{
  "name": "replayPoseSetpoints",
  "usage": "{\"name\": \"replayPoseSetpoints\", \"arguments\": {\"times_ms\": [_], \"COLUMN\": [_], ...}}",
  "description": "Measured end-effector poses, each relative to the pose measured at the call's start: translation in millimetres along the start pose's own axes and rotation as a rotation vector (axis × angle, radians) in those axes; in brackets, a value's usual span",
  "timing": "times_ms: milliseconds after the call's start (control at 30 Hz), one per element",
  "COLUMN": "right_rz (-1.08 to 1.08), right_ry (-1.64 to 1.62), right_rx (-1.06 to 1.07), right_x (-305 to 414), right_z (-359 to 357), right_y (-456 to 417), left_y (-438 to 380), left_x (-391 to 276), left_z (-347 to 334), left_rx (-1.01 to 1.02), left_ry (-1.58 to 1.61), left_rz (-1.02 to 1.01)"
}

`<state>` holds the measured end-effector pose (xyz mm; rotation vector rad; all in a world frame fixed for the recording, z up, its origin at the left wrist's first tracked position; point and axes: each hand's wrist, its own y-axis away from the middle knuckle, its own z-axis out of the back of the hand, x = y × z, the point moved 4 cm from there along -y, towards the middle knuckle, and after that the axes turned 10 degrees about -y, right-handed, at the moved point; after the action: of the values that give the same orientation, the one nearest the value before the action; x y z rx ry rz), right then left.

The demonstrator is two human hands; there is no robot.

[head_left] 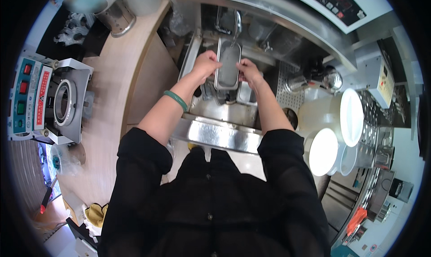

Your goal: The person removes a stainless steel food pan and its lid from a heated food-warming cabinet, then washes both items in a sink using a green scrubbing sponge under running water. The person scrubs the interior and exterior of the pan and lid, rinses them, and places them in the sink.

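My left hand [206,67] grips the left long rim of a rectangular stainless steel pan [229,66]. On the opposite rim, my right hand [249,71] has hold of the same pan. Water from the chrome faucet [238,23] runs into its far end, and cloudy liquid or wet metal shows inside. Both hands hold it over a stainless steel sink [219,112]. Below the pan, a second metal pan [246,97] lies in the sink near my right wrist. Dark clear containers [209,92] sit beneath my left hand, partly hidden.
A wooden counter [111,88] on the left carries a cup sealing machine [64,102] and a metal cylinder [118,19]. To the right stand a perforated drain panel [291,85], large white-lidded tubs [323,151] and a control-panel appliance [377,78]. A steel shelf edge [269,13] spans above the faucet.
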<state>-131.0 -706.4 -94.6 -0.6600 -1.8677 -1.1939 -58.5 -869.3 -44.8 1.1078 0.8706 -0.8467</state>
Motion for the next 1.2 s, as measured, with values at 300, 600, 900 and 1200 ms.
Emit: {"name": "replayPoseSetpoints", "arguments": {"times_ms": [300,600,900,1200], "right_rz": [0.102,-0.035,-0.543,-0.433], "right_ry": [0.102,-0.242,-0.801,-0.709], "right_rx": [-0.043,-0.296,-0.177,-0.138], "right_x": [22.6,-77.8,-94.4,-67.7], "right_z": [9.4,-1.6,-2.3,-17.9], "right_y": [-0.7,61.5,74.6,73.6], "left_y": [-3.6,-10.5,5.1,-6.4], "left_x": [-12.7,-26.9,-85.6,-84.4], "left_z": [-3.4,-32.8,-110.8,-54.1], "left_rx": [0.017,-0.104,-0.058,-0.086], "left_ry": [-0.047,-0.568,-1.255,-1.083], "left_rz": [0.024,-0.053,-0.138,0.106]}}
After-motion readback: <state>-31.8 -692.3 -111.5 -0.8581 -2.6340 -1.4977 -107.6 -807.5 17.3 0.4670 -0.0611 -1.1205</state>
